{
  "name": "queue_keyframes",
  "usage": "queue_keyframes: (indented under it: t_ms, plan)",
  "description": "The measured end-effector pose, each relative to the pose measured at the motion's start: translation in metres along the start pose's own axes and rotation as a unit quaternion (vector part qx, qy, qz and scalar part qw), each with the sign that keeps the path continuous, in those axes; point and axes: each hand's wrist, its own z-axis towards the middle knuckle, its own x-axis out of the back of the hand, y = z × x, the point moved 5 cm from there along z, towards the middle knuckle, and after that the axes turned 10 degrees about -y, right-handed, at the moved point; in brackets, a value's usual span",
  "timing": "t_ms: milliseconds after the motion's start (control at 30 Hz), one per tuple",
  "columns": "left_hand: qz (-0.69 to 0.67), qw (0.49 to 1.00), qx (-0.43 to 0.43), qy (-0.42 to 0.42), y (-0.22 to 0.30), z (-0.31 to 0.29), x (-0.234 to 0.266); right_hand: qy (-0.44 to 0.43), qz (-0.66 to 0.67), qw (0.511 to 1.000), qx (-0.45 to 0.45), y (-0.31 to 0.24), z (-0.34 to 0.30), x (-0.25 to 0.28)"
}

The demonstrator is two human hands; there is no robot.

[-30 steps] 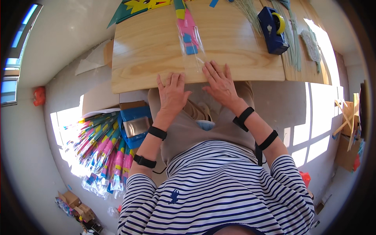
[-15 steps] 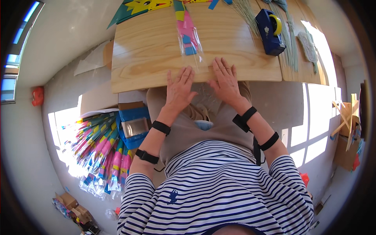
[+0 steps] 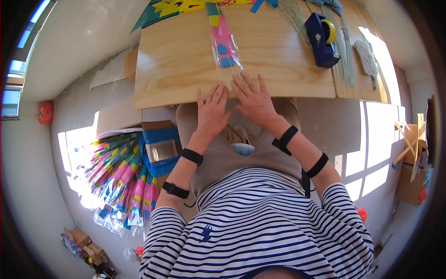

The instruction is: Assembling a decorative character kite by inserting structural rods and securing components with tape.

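On the light wooden table (image 3: 181,60) lies a long, narrow bundle (image 3: 223,37) of pink, blue, yellow and green sheet in a clear plastic sleeve, its end pointing toward me. My left hand (image 3: 212,108) rests palm down at the table's near edge, fingers stretched out and fairly close together. Beside it, my right hand (image 3: 254,100) lies flat with its fingers spread, the fingertips by the sleeve's clear near end. The hands almost meet at the thumbs. Whether a bit of clear film lies under the palms is hard to make out.
A blue tape dispenser (image 3: 320,44) with a yellow roll stands at right, near bundles of thin pale sticks (image 3: 344,56). Yellow and green cut-out sheets (image 3: 172,10) lie at the far edge. Many similar sleeved bundles (image 3: 123,172) are piled at lower left by a blue-lined box (image 3: 160,135).
My right hand has slid left, closer to my left hand and the sleeve's near end. My left hand has stayed almost in place. The sleeved bundle has barely shifted.
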Motion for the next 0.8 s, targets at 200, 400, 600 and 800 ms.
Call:
queue_keyframes:
  t_ms: [200,400,600,800]
  plan:
    - [0.004,1.0,0.014,0.009,-0.01,-0.012,0.009,-0.029,-0.015,0.999,0.001,-0.002,0.003,-0.02]
    - [-0.031,0.996,0.052,0.066,-0.019,-0.017,0.023,0.001,0.007,0.999,0.032,-0.021,0.025,-0.001]
    - [-0.029,0.996,0.046,0.067,-0.022,-0.013,0.015,-0.017,0.051,0.998,0.037,-0.014,0.019,-0.024]
    - [-0.024,0.998,-0.007,0.057,-0.005,0.004,0.023,0.025,0.077,0.997,-0.015,0.003,0.0,0.006]
